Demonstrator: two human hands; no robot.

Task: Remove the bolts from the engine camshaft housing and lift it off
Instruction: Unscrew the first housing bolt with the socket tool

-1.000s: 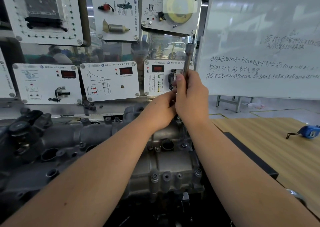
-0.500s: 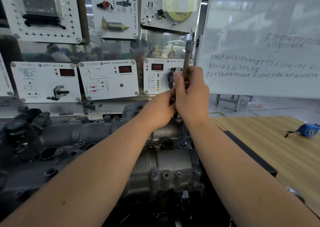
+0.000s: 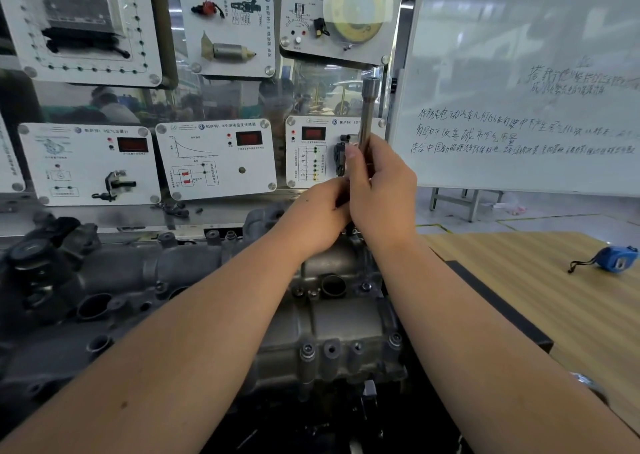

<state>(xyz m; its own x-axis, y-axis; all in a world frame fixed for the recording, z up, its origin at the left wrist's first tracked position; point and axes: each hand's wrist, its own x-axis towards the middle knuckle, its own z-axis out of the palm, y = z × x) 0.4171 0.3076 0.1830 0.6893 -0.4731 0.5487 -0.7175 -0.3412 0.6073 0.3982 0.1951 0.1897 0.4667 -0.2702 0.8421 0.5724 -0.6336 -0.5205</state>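
Comparing with a second ago: almost no change. Both hands sit slightly higher in view against the panels, same pose, tool same angle.

Counts, big to small: one whiteboard (image 3: 519, 82) at right, one wood table (image 3: 554, 301), one housing (image 3: 329, 329) centre on the engine, front row of bolts (image 3: 307, 349) seated in it. Six white panels (image 3: 214, 159) fully in view on the rack behind, slivers of more at the left edge. Two hands, one tool (image 3: 367, 110), one blue tape measure (image 3: 613, 258) on the table, well apart from the work.

Right hand (image 3: 381, 193) is wrapped round the lower shaft of the tool, thumb up along it. Tool stands near upright over the housing's far edge, socket end up top; lower tip hidden behind the hands.

Left hand (image 3: 318, 218) is curled just beside the right, touching it, low at the tool's base. Can't tell what its fingers hold; they're hidden.
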